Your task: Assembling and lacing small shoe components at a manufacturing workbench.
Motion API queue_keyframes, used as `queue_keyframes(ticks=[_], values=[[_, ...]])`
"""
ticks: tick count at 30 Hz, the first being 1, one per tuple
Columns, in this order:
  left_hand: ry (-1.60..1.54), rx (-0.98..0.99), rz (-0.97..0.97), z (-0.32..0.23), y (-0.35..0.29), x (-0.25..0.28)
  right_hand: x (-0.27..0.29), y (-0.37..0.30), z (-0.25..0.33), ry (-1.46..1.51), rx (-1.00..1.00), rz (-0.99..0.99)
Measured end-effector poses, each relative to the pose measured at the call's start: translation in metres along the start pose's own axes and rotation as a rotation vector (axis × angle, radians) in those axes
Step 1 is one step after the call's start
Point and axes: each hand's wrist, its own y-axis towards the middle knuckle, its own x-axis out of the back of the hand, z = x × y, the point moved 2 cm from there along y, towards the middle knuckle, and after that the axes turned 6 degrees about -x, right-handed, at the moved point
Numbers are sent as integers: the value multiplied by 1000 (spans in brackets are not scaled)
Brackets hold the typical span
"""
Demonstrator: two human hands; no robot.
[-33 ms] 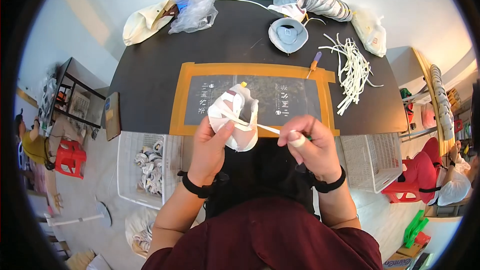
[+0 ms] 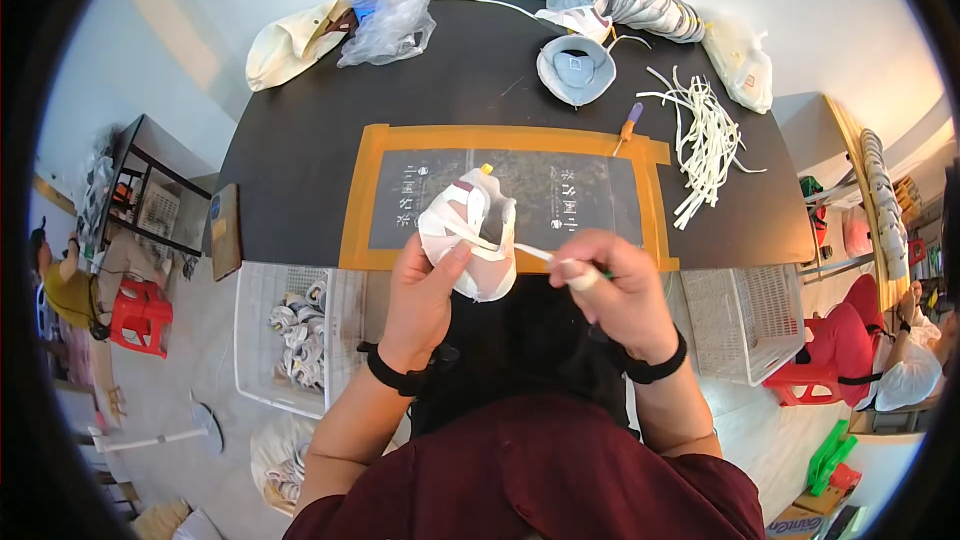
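My left hand point(image 2: 425, 300) is closed around a small white and pale pink shoe upper point(image 2: 478, 260), tilted over the front edge of the table. A yellow tab shows at its top, and white lace crosses its front. From the upper's right side a white lace point(image 2: 535, 253) runs taut to my right hand point(image 2: 618, 290), whose fingers pinch its end. That thumb wears a pale wrap. A bit of green shows at those fingers; what it belongs to is hidden.
Loose white laces point(image 2: 708, 145) and a purple-handled tool point(image 2: 630, 125) lie at the right. Stacked shoe uppers point(image 2: 650, 10) stand at the back. Orange tape point(image 2: 350, 210) frames a dark sheet. White crates point(image 2: 250, 340) flank me below the table.
My right hand has shifted slightly left, closer to the shoe upper, with the lace still between its fingers. My left hand and the upper have barely moved.
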Motion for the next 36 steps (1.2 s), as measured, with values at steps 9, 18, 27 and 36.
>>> queue_keyframes(ticks=[9, 18, 27, 36], values=[[24, 4, 21, -4, -15, -6, -33, 25, -26, -608, 176, -76], [-152, 62, -14, -2, -19, 1, -18, 39, -33, -362, 88, -247], [-87, 58, -38, -3, -17, 8, 3, 27, -3, 337, 37, -30], [11, 17, -29, -8, -21, -2, -13, 10, 8, -68, 139, 46]])
